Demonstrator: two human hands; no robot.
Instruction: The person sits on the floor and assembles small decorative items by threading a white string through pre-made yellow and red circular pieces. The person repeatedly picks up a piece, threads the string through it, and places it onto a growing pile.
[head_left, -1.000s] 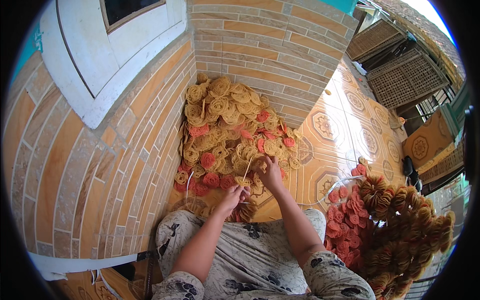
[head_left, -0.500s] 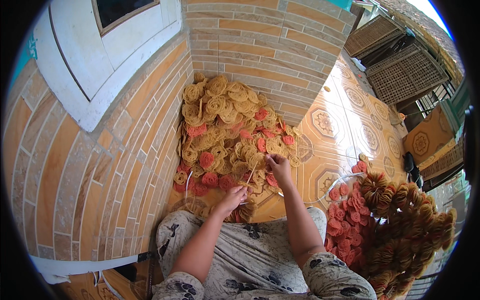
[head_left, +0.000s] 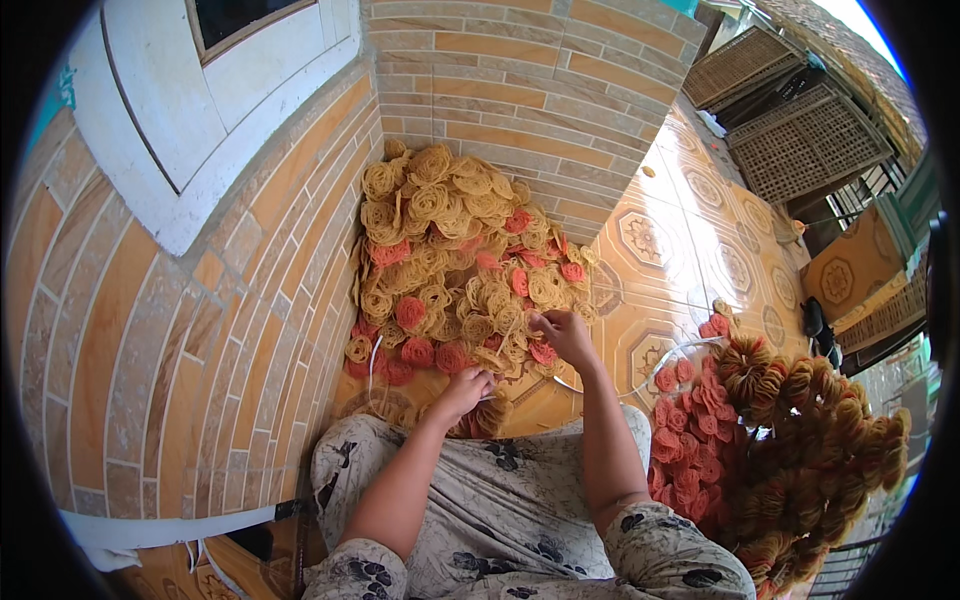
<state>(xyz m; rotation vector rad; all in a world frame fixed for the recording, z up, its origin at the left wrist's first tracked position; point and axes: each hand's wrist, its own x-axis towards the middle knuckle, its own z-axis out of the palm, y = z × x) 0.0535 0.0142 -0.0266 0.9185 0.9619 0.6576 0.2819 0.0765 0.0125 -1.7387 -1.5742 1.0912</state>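
A heap of round, lacy noodle-like discs, mostly yellow point(head_left: 428, 190) with some coral-red ones point(head_left: 410, 312), lies on the floor against the walls in front of me. My left hand point(head_left: 462, 392) is closed at the heap's near edge, pinching a thin white strip point(head_left: 489, 398) of which only a bit shows. Just below that hand a bunch of yellow discs point(head_left: 490, 418) stands on edge, partly hidden by it. My right hand point(head_left: 568, 338) is over the heap's right side, its thumb and fingers pinched together; whatever is between them blends with the discs behind.
To my right lie a pile of coral-red discs point(head_left: 690, 440) and large bundles of strung yellow-brown discs point(head_left: 810, 450). A white strap point(head_left: 665, 358) curves over the tiled floor point(head_left: 650, 240). Brick-patterned walls point(head_left: 520, 90) close off the left and front. Woven racks point(head_left: 810, 145) stand at the far right.
My left hand has stayed nearly in place. My right hand has turned slightly and dropped a little; the pale strand seen between the hands earlier no longer shows clearly.
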